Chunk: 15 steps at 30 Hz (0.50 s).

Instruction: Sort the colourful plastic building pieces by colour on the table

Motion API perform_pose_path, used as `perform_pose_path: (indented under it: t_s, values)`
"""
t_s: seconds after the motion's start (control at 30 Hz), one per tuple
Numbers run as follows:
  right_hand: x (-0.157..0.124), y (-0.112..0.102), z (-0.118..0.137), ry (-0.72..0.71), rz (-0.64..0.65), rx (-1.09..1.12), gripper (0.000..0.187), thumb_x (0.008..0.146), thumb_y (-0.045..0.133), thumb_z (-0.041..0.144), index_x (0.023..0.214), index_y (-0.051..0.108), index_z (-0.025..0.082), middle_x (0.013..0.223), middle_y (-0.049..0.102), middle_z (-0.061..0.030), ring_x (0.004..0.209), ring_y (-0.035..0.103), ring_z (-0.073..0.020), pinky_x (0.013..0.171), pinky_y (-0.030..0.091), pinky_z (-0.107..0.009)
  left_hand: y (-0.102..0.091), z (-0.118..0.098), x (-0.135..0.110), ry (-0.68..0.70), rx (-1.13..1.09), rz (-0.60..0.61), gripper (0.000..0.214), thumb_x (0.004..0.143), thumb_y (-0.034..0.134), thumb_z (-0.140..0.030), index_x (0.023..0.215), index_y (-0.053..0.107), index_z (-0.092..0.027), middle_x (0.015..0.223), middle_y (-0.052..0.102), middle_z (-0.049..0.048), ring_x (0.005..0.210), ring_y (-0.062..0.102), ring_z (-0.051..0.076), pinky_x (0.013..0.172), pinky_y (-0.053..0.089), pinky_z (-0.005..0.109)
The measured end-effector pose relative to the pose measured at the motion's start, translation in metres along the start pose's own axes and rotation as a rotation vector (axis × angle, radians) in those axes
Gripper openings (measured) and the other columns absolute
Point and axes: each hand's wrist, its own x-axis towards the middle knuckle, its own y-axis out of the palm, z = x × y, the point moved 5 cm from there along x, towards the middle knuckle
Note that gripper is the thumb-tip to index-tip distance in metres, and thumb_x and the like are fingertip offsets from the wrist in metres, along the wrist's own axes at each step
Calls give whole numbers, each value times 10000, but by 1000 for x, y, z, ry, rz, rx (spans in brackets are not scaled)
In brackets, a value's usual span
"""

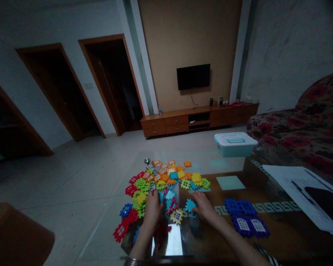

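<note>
A heap of colourful interlocking plastic tiles in red, green, yellow, orange and blue lies on a glass-topped table. My left hand rests palm-down on the near side of the heap, its fingers among green and yellow tiles. My right hand lies beside it, its fingers on a light blue tile. A yellow window tile sits between the two hands. To the right lies a joined group of dark blue and purple tiles.
A white-lidded teal storage box stands at the table's far right corner. Printed paper lies on the right. A floral sofa is at right, a TV cabinet at the far wall.
</note>
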Motion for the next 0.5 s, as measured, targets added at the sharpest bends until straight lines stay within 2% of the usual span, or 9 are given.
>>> perform_pose_path:
  t_s: [0.07,0.17,0.3,0.4,0.5]
  values:
    - [0,2,3,1,30,-78,604,684,701,140,1273,578,200,1314,569,-137,1239,490,-317,1004,394,-426,3,-9,4,61,-112,-59,573,723,513,-69,1290,474,-147,1260,548,133,1200,506,249,1049,374,356]
    - [1,4,11,-9,74,-167,668,654,772,185,1287,563,223,1316,562,-135,1239,475,-343,1000,383,-459,17,-27,7,190,-309,-67,693,726,535,-123,1398,379,-187,1335,529,113,1252,490,242,1078,374,373]
    - [3,4,11,104,97,-226,693,586,837,215,1232,593,159,1269,568,-183,1209,490,-375,977,384,-465,31,-44,5,282,-421,-79,779,726,526,-135,1464,293,-224,1402,490,104,1290,465,240,1091,377,394]
    - [2,2,4,144,104,-175,598,567,836,209,1129,642,152,1246,576,-162,1160,534,-333,940,408,-403,39,-52,1,327,-444,-87,763,751,513,-152,1474,277,-217,1402,491,119,1295,461,249,1100,371,418]
    - [3,-9,-1,35,48,-78,329,689,724,173,1016,693,151,1148,639,-131,1060,590,-262,884,427,-336,48,-58,-1,358,-427,-54,729,771,498,-174,1466,283,-205,1420,480,129,1320,441,257,1124,344,436]
